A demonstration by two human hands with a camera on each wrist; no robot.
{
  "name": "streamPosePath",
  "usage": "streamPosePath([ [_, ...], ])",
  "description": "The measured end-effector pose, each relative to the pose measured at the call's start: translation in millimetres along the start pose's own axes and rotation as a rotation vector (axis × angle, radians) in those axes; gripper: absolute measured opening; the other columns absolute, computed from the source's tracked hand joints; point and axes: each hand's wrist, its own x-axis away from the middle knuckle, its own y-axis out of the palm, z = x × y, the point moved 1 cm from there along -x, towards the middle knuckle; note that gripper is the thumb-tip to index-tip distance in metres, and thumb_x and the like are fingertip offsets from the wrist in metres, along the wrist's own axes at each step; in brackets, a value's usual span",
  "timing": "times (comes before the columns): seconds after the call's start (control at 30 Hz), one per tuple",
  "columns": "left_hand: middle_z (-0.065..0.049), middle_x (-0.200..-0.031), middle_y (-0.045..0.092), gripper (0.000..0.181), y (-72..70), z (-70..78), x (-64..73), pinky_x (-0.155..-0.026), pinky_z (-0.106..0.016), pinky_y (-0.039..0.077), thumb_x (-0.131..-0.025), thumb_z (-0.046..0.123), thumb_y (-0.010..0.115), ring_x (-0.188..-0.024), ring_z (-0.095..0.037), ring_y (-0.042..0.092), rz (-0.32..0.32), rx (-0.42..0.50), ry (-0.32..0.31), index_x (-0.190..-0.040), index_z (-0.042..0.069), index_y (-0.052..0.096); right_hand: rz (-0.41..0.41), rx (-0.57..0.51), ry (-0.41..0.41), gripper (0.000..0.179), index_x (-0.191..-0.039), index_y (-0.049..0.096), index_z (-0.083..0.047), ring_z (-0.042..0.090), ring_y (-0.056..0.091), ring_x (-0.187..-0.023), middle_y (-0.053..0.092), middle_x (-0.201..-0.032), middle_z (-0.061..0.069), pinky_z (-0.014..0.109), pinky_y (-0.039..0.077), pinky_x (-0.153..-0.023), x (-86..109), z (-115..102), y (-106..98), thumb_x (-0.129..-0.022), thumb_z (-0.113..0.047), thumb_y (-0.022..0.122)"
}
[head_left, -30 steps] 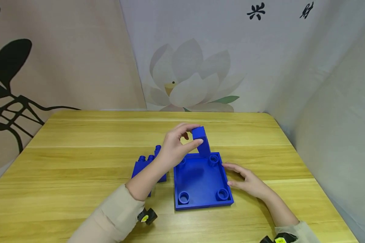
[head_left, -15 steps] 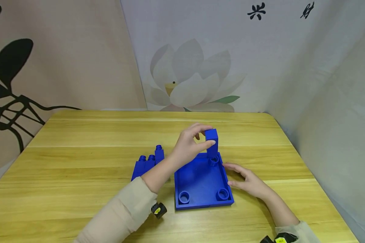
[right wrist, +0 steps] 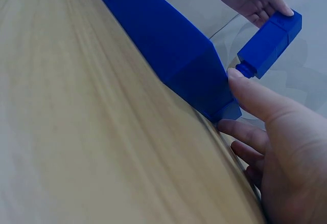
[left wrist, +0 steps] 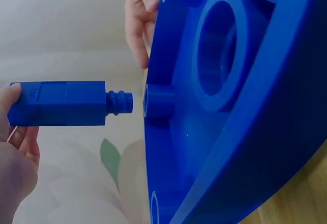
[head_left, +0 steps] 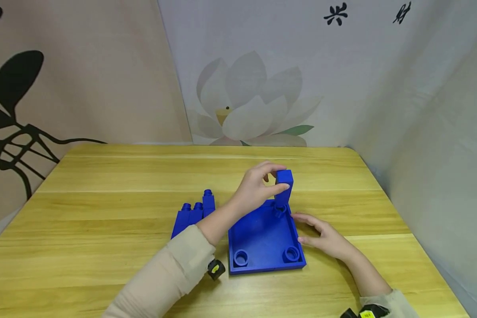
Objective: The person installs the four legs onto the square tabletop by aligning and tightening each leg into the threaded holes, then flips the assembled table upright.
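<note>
My left hand [head_left: 258,186] grips a blue square leg [head_left: 284,189] near its plain upper end, between thumb and fingers. Its threaded end [left wrist: 120,103] points down at the far right round socket [head_left: 280,210] of a blue square tabletop [head_left: 262,238], which lies with its hollow side up. In the left wrist view a small gap shows between thread and socket. My right hand [head_left: 322,236] rests at the tabletop's right side, thumb and fingertips against the rim, fingers loosely bent. The left forearm hides the far left socket in the head view.
Several more blue legs [head_left: 187,221] lie left of the tabletop, partly behind the left sleeve [head_left: 171,269]. Two near sockets, left [head_left: 240,258] and right [head_left: 291,254], stand bare. A wooden table [head_left: 103,221] bears everything, with a printed curtain [head_left: 250,88] behind.
My left hand has carried the leg to the right, from over the far rim to above the far right socket, and the leg is more upright. The right hand has stayed still.
</note>
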Motion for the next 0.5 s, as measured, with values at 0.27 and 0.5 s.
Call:
streamPosePath([
  [0.27,-0.001,-0.1,0.061,0.035,6.0,-4.4,-1.9,-0.077,-0.041,0.047,-0.087,0.013,0.072,-0.089,-0.012,0.052,-0.047,0.008,-0.015,-0.118,0.001,0.064,-0.007,-0.008,0.007,0.054,-0.14,0.049,-0.014,0.016,0.042,-0.129,0.047,-0.141,0.003,0.02,0.031,-0.103,-0.5,-1.0,-1.0,-0.09,-0.016,0.069],
  [0.5,-0.002,-0.101,0.061,0.035,9.3,-8.5,-2.8,-0.077,-0.036,0.046,-0.087,0.014,0.072,-0.089,-0.013,0.053,-0.063,-0.011,-0.034,-0.119,0.002,0.064,-0.008,-0.006,0.01,0.054,-0.14,0.049,-0.014,0.016,0.042,-0.129,0.047,-0.141,0.004,0.021,0.031,-0.103,-0.5,-0.8,-1.3,-0.09,-0.016,0.068],
])
